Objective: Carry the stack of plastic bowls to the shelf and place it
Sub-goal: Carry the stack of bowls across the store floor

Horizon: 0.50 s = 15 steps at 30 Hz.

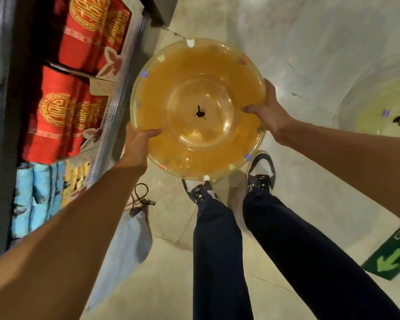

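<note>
A stack of translucent orange-yellow plastic bowls (194, 72) hangs in the air above my feet, seen from above, with small coloured tabs around the rim and a dark peg at the centre. My left hand (136, 144) grips its near-left rim, thumb over the edge. On the right rim my right hand (267, 114) holds it, fingers curled under. The shelf (116, 98) with a metal edge stands just left of the bowls.
The shelf holds red and gold printed packs (62, 107) and blue packs (32, 199). A grey bag with a dark cord (129, 239) lies on the pale floor at its foot. Another yellowish bowl stack (379, 112) sits far right. A green arrow sign (393, 257) marks the floor.
</note>
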Motion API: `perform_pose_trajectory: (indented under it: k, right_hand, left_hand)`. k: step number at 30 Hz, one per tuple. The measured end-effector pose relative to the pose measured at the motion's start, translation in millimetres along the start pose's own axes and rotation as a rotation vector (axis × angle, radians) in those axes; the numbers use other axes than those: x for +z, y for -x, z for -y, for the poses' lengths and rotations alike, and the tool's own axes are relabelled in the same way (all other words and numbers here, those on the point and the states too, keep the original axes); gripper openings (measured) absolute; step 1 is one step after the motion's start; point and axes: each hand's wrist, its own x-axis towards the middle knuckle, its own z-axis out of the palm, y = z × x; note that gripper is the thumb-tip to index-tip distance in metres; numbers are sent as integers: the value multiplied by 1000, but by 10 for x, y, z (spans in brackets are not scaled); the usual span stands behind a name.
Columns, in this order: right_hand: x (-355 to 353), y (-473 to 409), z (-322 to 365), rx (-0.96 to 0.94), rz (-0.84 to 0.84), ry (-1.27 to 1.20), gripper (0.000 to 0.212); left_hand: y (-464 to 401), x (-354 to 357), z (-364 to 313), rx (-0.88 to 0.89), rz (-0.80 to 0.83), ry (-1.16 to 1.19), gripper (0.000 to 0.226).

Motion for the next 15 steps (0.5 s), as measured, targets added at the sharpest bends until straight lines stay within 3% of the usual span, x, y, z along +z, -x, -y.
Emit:
perform_pose_trajectory:
  k: [8,15]
  right_hand:
    - [-43,-142,-151,-96,-4,32,97]
    - [-404,600,33,-42,-75,-120,98]
  left_hand:
    - [-313,-40,167,14,6,-54,89]
    - [305,115,-243,41,51,-131,73]
